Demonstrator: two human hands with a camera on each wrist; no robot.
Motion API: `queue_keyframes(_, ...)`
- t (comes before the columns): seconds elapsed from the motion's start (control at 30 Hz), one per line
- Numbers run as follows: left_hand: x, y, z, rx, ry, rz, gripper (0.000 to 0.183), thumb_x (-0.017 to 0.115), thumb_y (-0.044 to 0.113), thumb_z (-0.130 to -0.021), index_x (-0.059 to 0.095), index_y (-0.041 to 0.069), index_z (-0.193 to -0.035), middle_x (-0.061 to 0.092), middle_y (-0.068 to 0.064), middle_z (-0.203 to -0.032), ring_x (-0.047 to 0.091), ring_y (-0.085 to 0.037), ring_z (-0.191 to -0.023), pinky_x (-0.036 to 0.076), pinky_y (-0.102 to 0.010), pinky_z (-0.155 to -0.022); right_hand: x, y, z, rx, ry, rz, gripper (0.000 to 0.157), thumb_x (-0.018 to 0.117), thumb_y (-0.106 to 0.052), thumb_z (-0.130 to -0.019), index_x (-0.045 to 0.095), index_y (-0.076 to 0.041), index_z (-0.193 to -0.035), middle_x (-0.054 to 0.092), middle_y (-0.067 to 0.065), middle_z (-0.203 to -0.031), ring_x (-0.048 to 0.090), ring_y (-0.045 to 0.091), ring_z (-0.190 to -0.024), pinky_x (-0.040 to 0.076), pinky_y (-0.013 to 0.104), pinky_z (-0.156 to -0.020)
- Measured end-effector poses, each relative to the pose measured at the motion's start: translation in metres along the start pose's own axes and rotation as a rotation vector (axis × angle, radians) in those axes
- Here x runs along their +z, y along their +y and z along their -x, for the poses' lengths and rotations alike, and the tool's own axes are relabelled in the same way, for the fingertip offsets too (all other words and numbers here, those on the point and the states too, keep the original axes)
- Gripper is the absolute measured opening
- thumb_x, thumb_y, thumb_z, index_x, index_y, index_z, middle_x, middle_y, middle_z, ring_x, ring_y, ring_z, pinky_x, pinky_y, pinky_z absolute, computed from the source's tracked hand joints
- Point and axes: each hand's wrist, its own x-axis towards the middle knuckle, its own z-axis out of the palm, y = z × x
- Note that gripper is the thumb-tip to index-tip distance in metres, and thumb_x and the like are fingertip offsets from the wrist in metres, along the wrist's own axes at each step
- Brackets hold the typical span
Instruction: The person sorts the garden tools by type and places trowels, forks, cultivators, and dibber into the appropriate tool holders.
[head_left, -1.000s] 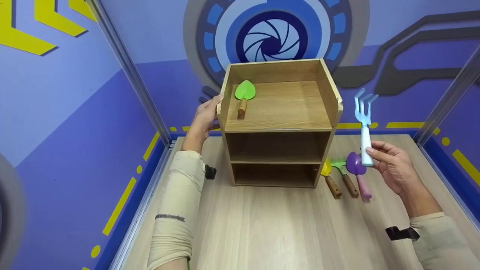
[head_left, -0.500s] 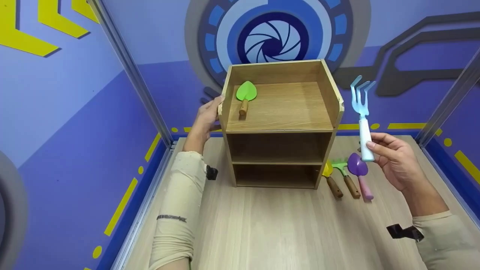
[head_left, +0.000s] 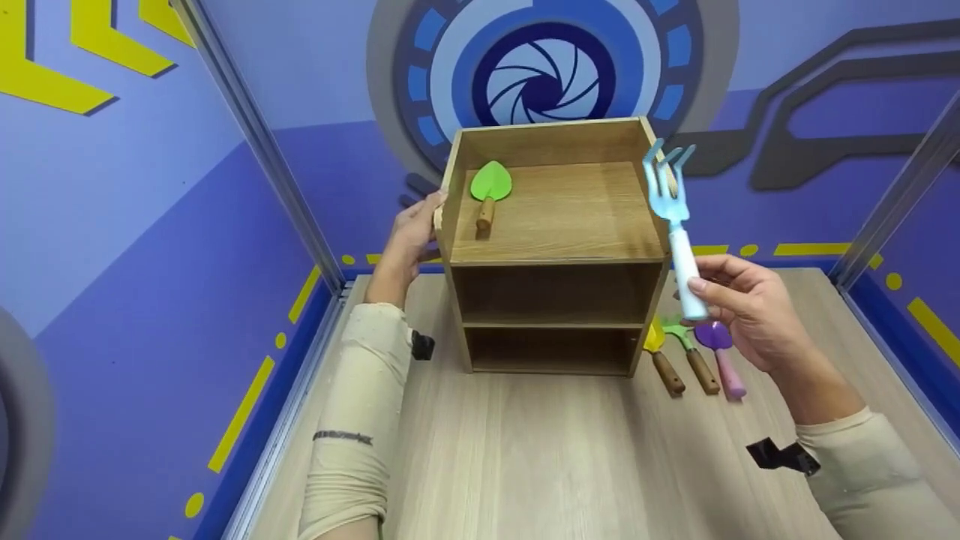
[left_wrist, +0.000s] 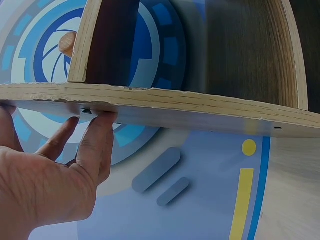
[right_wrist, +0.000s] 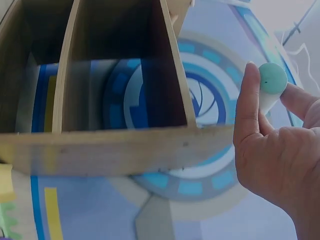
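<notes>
A small wooden shelf unit (head_left: 559,326) stands on the table against the back wall. On its top board lies a green trowel (head_left: 491,184) with a wooden handle, at the left. My left hand (head_left: 412,229) touches the unit's left side panel from outside; in the left wrist view, extended fingertips rest against that panel (left_wrist: 165,116). My right hand (head_left: 757,311) pinches the white handle of a light-blue hand cultivator (head_left: 679,240), tines up. It is held in front of the unit's right side panel. The handle's pale green end (right_wrist: 273,78) shows between thumb and fingers in the right wrist view.
Right of the unit, on the table (head_left: 555,457), lie a yellow garden tool (head_left: 656,339) partly hidden by the unit, a small green rake (head_left: 681,334) and a purple trowel (head_left: 716,337). Blue printed walls with metal corner posts (head_left: 255,142) enclose the table.
My right hand has carried the hand cultivator left and up, from above the tools on the table to the unit's right side. My left hand stays at the left panel.
</notes>
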Motion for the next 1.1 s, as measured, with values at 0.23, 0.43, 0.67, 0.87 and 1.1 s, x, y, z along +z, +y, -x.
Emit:
queue_keyframes(0.23,0.002,0.000,0.001,-0.001,-0.006,-0.002,0.059,0.062,0.059,-0.101,0.063,0.021,-0.146,0.069,-0.012,-0.135,0.068,-0.027,-0.123,0.055,-0.050,-0.112,0.028,0.009,-0.012,0.048,-0.027,0.032,0.025,0.060,0.011,-0.101,0.075,-0.008,-0.109,0.072,0.004,-0.097,0.075,0.016,-0.081,0.066,0.032,-0.063)
queue_keyframes(0.43,0.002,-0.004,0.001,0.000,-0.008,-0.011,0.058,0.062,0.059,-0.101,0.064,0.021,-0.145,0.070,-0.012,-0.132,0.069,-0.026,-0.119,0.055,-0.049,-0.112,0.050,0.023,-0.032,0.098,-0.112,0.101,0.017,0.066,0.003,-0.101,0.071,-0.009,-0.112,0.073,0.001,-0.100,0.074,0.015,-0.084,0.067,0.036,-0.069)
queue_keyframes(0.67,0.004,-0.004,0.001,-0.005,-0.010,-0.002,0.059,0.062,0.059,-0.101,0.063,0.022,-0.147,0.071,-0.012,-0.133,0.069,-0.025,-0.119,0.057,-0.048,-0.110,0.073,0.022,-0.055,0.160,-0.116,0.090,0.012,0.066,-0.001,-0.103,0.069,-0.005,-0.113,0.067,0.003,-0.101,0.069,0.016,-0.088,0.068,0.038,-0.073)
queue_keyframes(0.87,0.003,-0.002,0.001,-0.008,0.000,-0.006,0.059,0.061,0.059,-0.102,0.063,0.021,-0.147,0.070,-0.010,-0.130,0.068,-0.025,-0.120,0.055,-0.049,-0.113,0.093,0.018,-0.076,0.212,-0.102,0.133,0.027,0.067,-0.009,-0.104,0.060,0.008,-0.125,0.064,0.006,-0.104,0.065,0.016,-0.091,0.068,0.037,-0.077)
queue_keyframes(1.1,0.001,-0.002,0.002,-0.005,0.008,-0.009,0.061,0.059,0.059,-0.103,0.060,0.021,-0.150,0.069,-0.011,-0.137,0.067,-0.027,-0.125,0.053,-0.051,-0.114,0.110,0.016,-0.104,0.293,-0.080,0.192,0.032,0.065,-0.011,-0.105,0.059,0.010,-0.129,0.059,0.013,-0.112,0.068,0.016,-0.088,0.068,0.036,-0.082)
